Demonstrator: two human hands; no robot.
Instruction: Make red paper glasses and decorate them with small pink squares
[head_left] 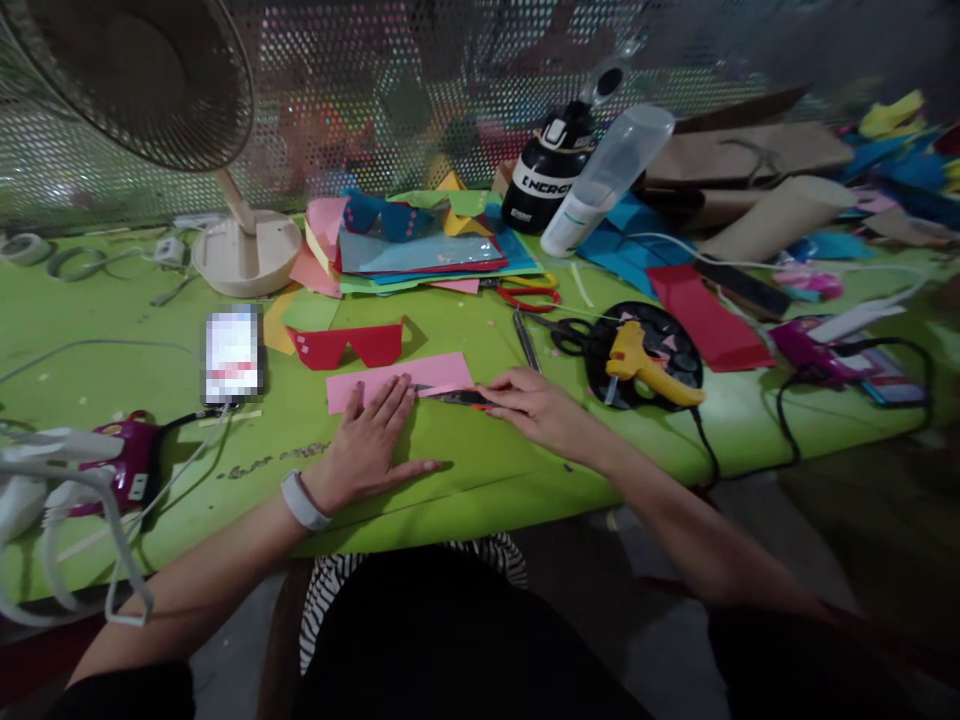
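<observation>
While a phone with a blurred screen is seen lying at the left of the green table, a pair of red paper glasses is propped to its right, the 2 lens shapes divided by a notch. Just below the glasses, the left hand is laid palm down and unclenched, nothing grasped by it; by its fingers a pink paper strip is pressed to the tabletop. This strip is seen as long, narrow, flat and plain light pink, its straight upper edge slanted slightly upward to the right, its lower edge partly hidden by the fingers. Near its lower right part, a slim pink band is met by a dark pointed tool, marked with red near the grip; whether it is made of 1 blade or 2 cannot be told. The tool is gripped by the curled fingers of the right hand. Farther right, a yellow glue gun is rested on a round black tray.
</observation>
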